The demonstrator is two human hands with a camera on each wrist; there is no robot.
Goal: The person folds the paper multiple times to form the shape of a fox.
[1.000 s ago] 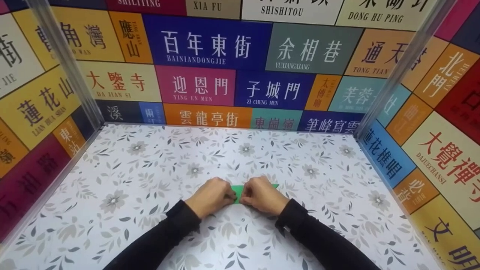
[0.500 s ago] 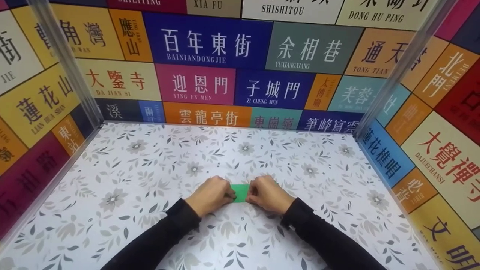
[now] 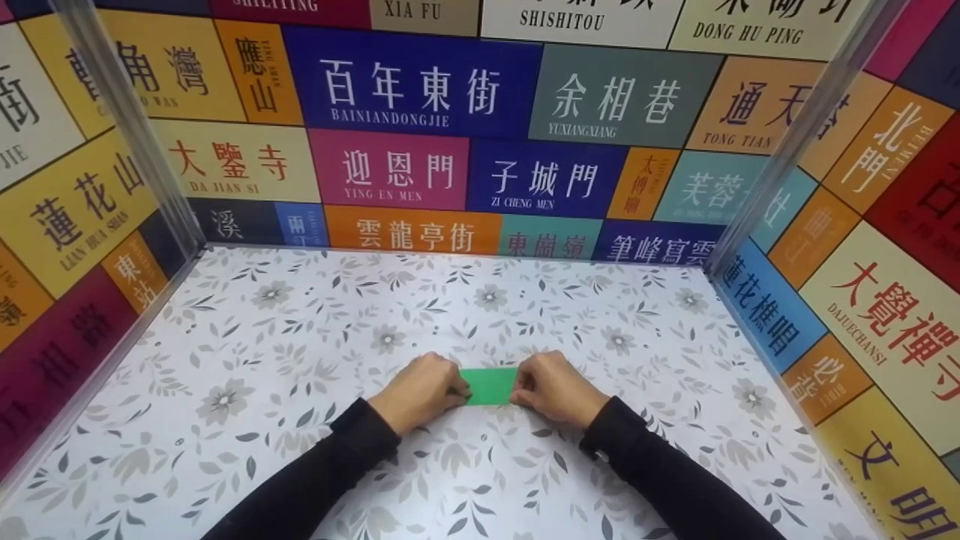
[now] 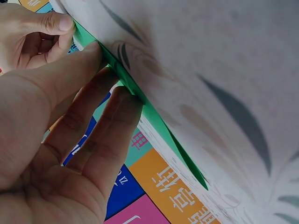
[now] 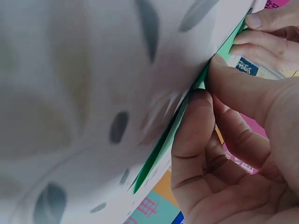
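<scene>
A folded green sheet of paper point(image 3: 491, 386) lies on the patterned table between my two hands. My left hand point(image 3: 422, 391) holds its left part, thumb and curled fingertips on the paper. On the right part, my right hand point(image 3: 559, 390) has its thumb and bent forefinger at the paper. In the left wrist view the paper point(image 4: 161, 128) shows as a thin strip running past the fingertips, with a slight gap between its layers near the tip. A similar narrow end of the paper point(image 5: 154, 165) sticks out beyond the fingers in the right wrist view. Both hands cover its ends from above.
The white table point(image 3: 337, 465) has a grey leaf and flower print. Behind it and at both sides stand panels point(image 3: 416, 82) with coloured blocks of lettering. Clear corner strips point(image 3: 795, 135) join the panels.
My right hand has slid to the right along the green paper, so more of it shows between the hands. The left hand has stayed in place.
</scene>
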